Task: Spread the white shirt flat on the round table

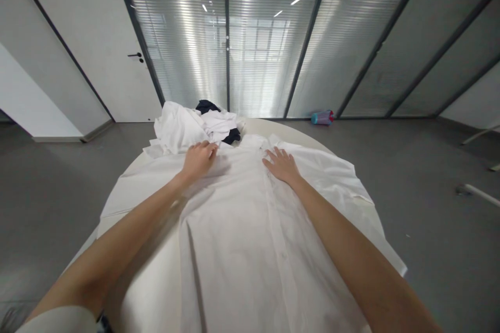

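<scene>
A white button shirt (pixel 242 229) lies spread front-up over a round white table (pixel 128 166), collar at the far side. My left hand (pixel 199 158) rests on the shirt's left shoulder, fingers bent and pressed on the cloth near the collar. My right hand (pixel 282 164) lies flat on the right shoulder, fingers stretched and spread. Both forearms reach across the shirt's body.
A heap of white clothes (pixel 183 127) with a dark garment (pixel 207 106) sits at the table's far left edge. Grey floor surrounds the table. A teal and pink object (pixel 322 117) lies by the glass partition. A white door (pixel 117 57) is at left.
</scene>
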`<state>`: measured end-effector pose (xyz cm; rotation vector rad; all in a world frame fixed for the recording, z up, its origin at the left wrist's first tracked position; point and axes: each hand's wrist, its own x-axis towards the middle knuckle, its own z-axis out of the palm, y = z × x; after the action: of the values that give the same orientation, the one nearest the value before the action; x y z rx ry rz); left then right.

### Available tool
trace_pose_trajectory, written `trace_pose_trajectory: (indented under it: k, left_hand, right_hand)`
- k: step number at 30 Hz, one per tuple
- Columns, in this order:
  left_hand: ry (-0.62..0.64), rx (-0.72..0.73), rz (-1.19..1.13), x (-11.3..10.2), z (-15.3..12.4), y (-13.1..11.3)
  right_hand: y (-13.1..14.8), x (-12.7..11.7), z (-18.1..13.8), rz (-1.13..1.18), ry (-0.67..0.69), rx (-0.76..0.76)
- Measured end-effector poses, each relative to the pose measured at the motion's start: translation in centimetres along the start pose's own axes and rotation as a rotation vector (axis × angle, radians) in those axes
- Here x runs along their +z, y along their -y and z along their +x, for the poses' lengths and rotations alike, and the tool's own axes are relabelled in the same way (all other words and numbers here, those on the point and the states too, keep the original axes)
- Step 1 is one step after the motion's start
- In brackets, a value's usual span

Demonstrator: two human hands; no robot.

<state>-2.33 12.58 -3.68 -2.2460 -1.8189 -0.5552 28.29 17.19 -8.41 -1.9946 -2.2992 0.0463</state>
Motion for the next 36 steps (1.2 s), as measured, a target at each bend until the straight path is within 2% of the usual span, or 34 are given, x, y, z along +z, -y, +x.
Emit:
trace_pose_trajectory:
  k: [3,7,10,18,22,27,32,36]
  left_hand:
    - [0.091,-0.142,0.044,-1.1,0.4,2.1]
    - [0.196,-0.203,0.063,-1.4,0.2,3.8]
    - [0.208,-0.220,0.059,-2.0,0.2,4.3]
    - [0.402,-0.247,0.022,-4.1,0.4,4.8]
    - [0.524,-0.277,-0.071,-4.3,0.5,4.8]
    - [0.457,-0.303,-0.039,-3.3,0.5,4.9]
    - [0.464,-0.319,0.038,-3.2,0.3,4.4]
    - [0.358,-0.307,0.086,-3.4,0.0,4.0]
  right_hand:
    - [0.0,0.0,-0.1,0.006,-0.007,-0.007]
    - [0.1,0.1,-0.1,0.011,-0.008,-0.003]
    - [0.1,0.0,-0.2,0.002,-0.002,-0.004]
    - [0.3,-0.2,-0.5,-0.003,-0.031,-0.021]
    - [0.3,0.0,-0.5,-0.008,-0.045,-0.018]
    - [0.3,-0.1,-0.5,-0.010,-0.034,-0.012]
    - [0.3,-0.2,-0.6,-0.016,-0.047,-0.026]
    - [0.3,-0.1,-0.6,-0.012,-0.064,-0.034]
